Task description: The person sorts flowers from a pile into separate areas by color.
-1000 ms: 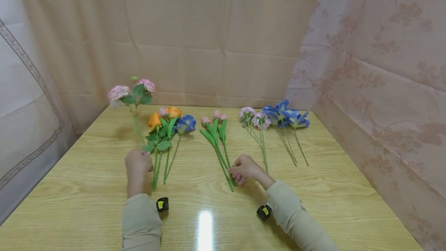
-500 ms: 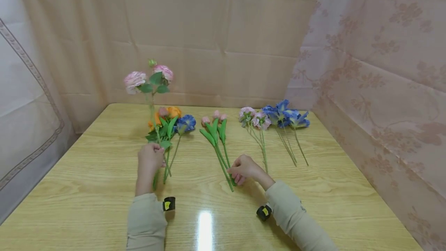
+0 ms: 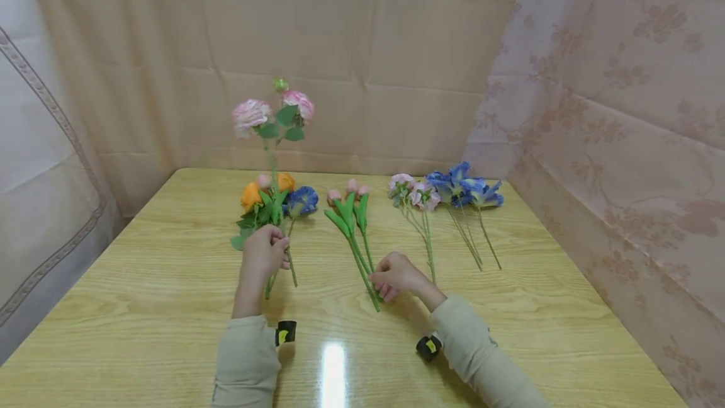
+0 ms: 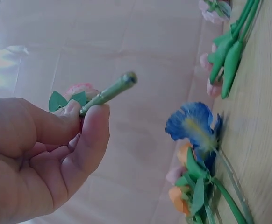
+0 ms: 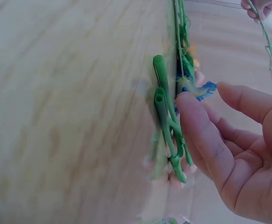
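My left hand (image 3: 264, 254) pinches the lower stem of a pink peony spray (image 3: 252, 114) between thumb and finger. Two ruffled blooms, a green bud and several leaves stand high above the table. In the left wrist view, the cut stem end (image 4: 129, 78) juts out past the fingertips. Behind this hand lie orange flowers (image 3: 251, 196), a pink tulip and a blue iris (image 3: 302, 201). My right hand (image 3: 398, 274) rests low beside the stems of a group of pink tulips (image 3: 347, 214). In the right wrist view its thumb and forefinger are apart, with nothing between them.
On the right of the wooden table (image 3: 510, 332) lie light pink flowers (image 3: 425, 196) and several blue irises (image 3: 456, 182). Beige curtain cloth (image 3: 340, 80) hangs along the back, and patterned cloth (image 3: 634, 112) along the right side.
My left hand has moved rightward with the peony spray, which now stands higher and farther right, over the mixed flowers. My right hand has stayed beside the tulip stems.
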A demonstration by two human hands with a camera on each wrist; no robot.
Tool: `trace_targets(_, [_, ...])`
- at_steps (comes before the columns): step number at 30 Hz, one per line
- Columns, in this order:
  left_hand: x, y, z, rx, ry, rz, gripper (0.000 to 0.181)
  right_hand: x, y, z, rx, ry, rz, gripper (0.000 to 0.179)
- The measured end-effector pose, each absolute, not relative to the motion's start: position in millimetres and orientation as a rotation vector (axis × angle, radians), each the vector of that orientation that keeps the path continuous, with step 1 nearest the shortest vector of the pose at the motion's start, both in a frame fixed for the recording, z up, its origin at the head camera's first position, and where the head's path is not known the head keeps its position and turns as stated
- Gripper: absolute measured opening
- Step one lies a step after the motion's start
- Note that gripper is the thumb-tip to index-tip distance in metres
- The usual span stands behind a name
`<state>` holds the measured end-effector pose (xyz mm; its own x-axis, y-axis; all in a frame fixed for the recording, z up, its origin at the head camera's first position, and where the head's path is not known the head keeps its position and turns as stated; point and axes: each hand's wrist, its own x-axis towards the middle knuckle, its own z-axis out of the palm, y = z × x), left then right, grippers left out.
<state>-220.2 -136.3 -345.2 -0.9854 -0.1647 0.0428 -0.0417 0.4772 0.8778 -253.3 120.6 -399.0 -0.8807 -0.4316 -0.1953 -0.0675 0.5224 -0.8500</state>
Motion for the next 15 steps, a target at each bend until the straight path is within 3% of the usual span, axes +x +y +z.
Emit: trace_targets(15, [-218,-105,-343,0.014,-2.534,-1.615,0.004,-245,113,-388,-0.529,2.414,-1.429,0.020])
